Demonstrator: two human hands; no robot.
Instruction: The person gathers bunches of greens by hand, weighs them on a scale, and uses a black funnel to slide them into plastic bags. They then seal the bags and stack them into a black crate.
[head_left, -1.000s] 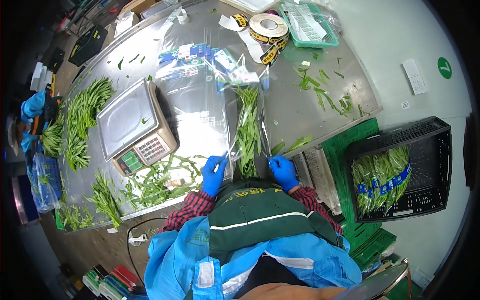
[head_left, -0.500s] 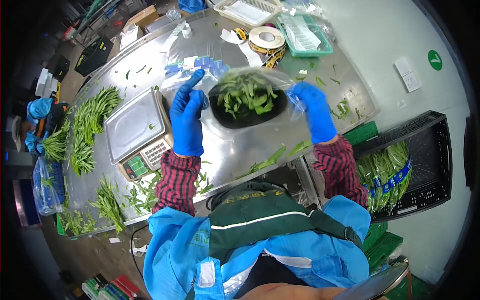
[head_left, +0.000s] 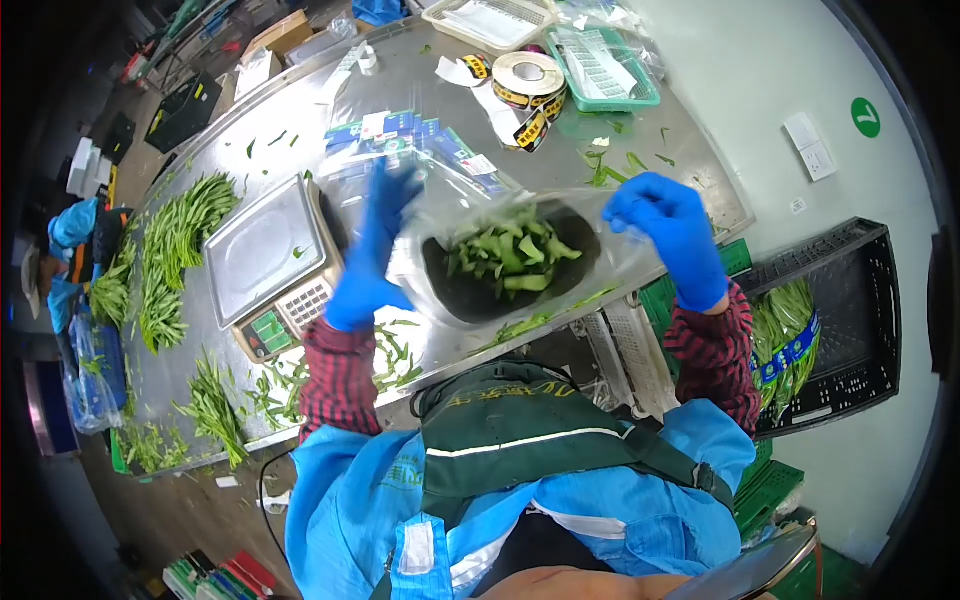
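In front of me a clear plastic bag [head_left: 625,268] surrounds a dark, tray-like container [head_left: 455,290] holding cut green vegetables [head_left: 520,255]. My right hand [head_left: 672,238], in a blue glove, pinches the bag's upper right edge. My left hand [head_left: 375,250], also blue-gloved and smeared by motion, is left of the bag with its fingers up and thumb spread away; it appears to hold nothing. Beside that hand stands a weighing scale [head_left: 265,250] with a bare metal plate. Flat printed clear bags [head_left: 420,140] lie behind on the metal table [head_left: 400,80].
Long green stalks [head_left: 185,230] are heaped at the left, with loose leaves along the near edge. At the back are a label roll [head_left: 528,80] and a teal basket [head_left: 605,70]. On the right, a black crate [head_left: 850,330] holds bagged greens [head_left: 785,335]. Another person [head_left: 80,240] is far left.
The bag with its container has moved nearer to me and slightly right. My right hand has moved right and down with the bag's edge. My left hand has come off the bag's left side and spread.
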